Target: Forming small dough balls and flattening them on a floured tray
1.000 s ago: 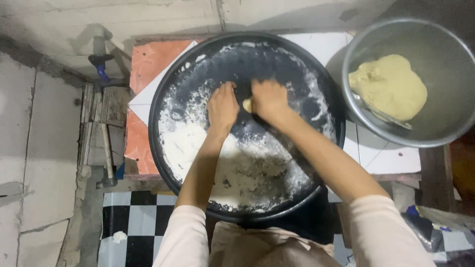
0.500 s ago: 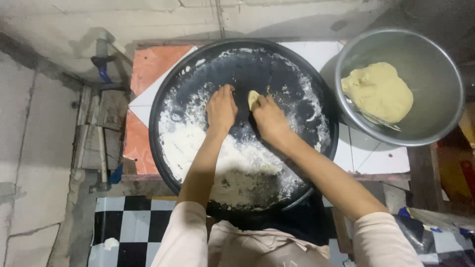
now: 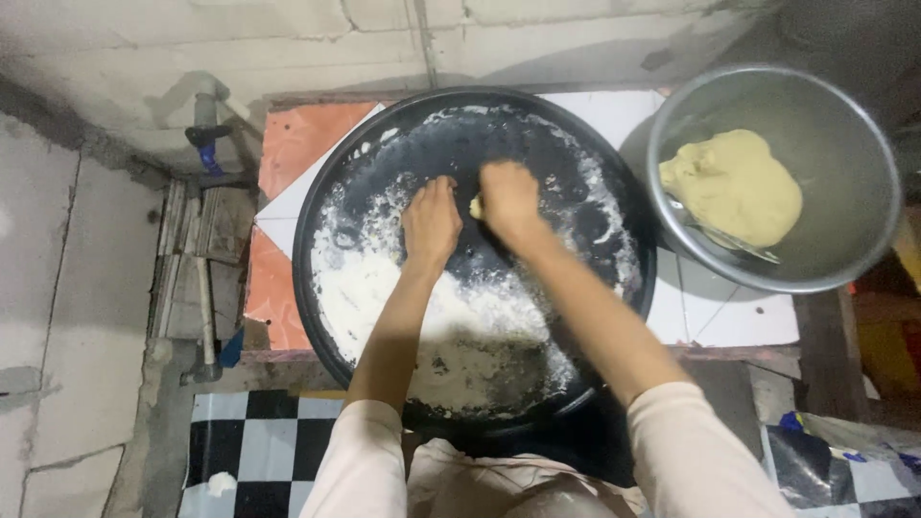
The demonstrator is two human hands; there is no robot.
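A large round black tray (image 3: 317, 192) dusted with white flour lies in front of me. My left hand (image 3: 432, 223) rests palm down on the floured surface near the tray's middle. Just right of it, my right hand (image 3: 508, 200) covers a small yellowish piece of dough (image 3: 475, 206), of which only a sliver shows between the two hands. At the upper right stands a metal bowl (image 3: 854, 144) holding a big lump of pale yellow dough (image 3: 734, 187) and a metal utensil (image 3: 734, 243).
The tray sits on a counter of white tiles (image 3: 729, 307) and orange tiles (image 3: 302, 139). A pipe with a blue valve (image 3: 208, 144) runs down the concrete wall on the left. Black-and-white checked floor (image 3: 254, 436) shows below.
Both hands have stayed together at the tray's middle, the right hand shifting over the small dough piece. The camera view has drifted slightly.
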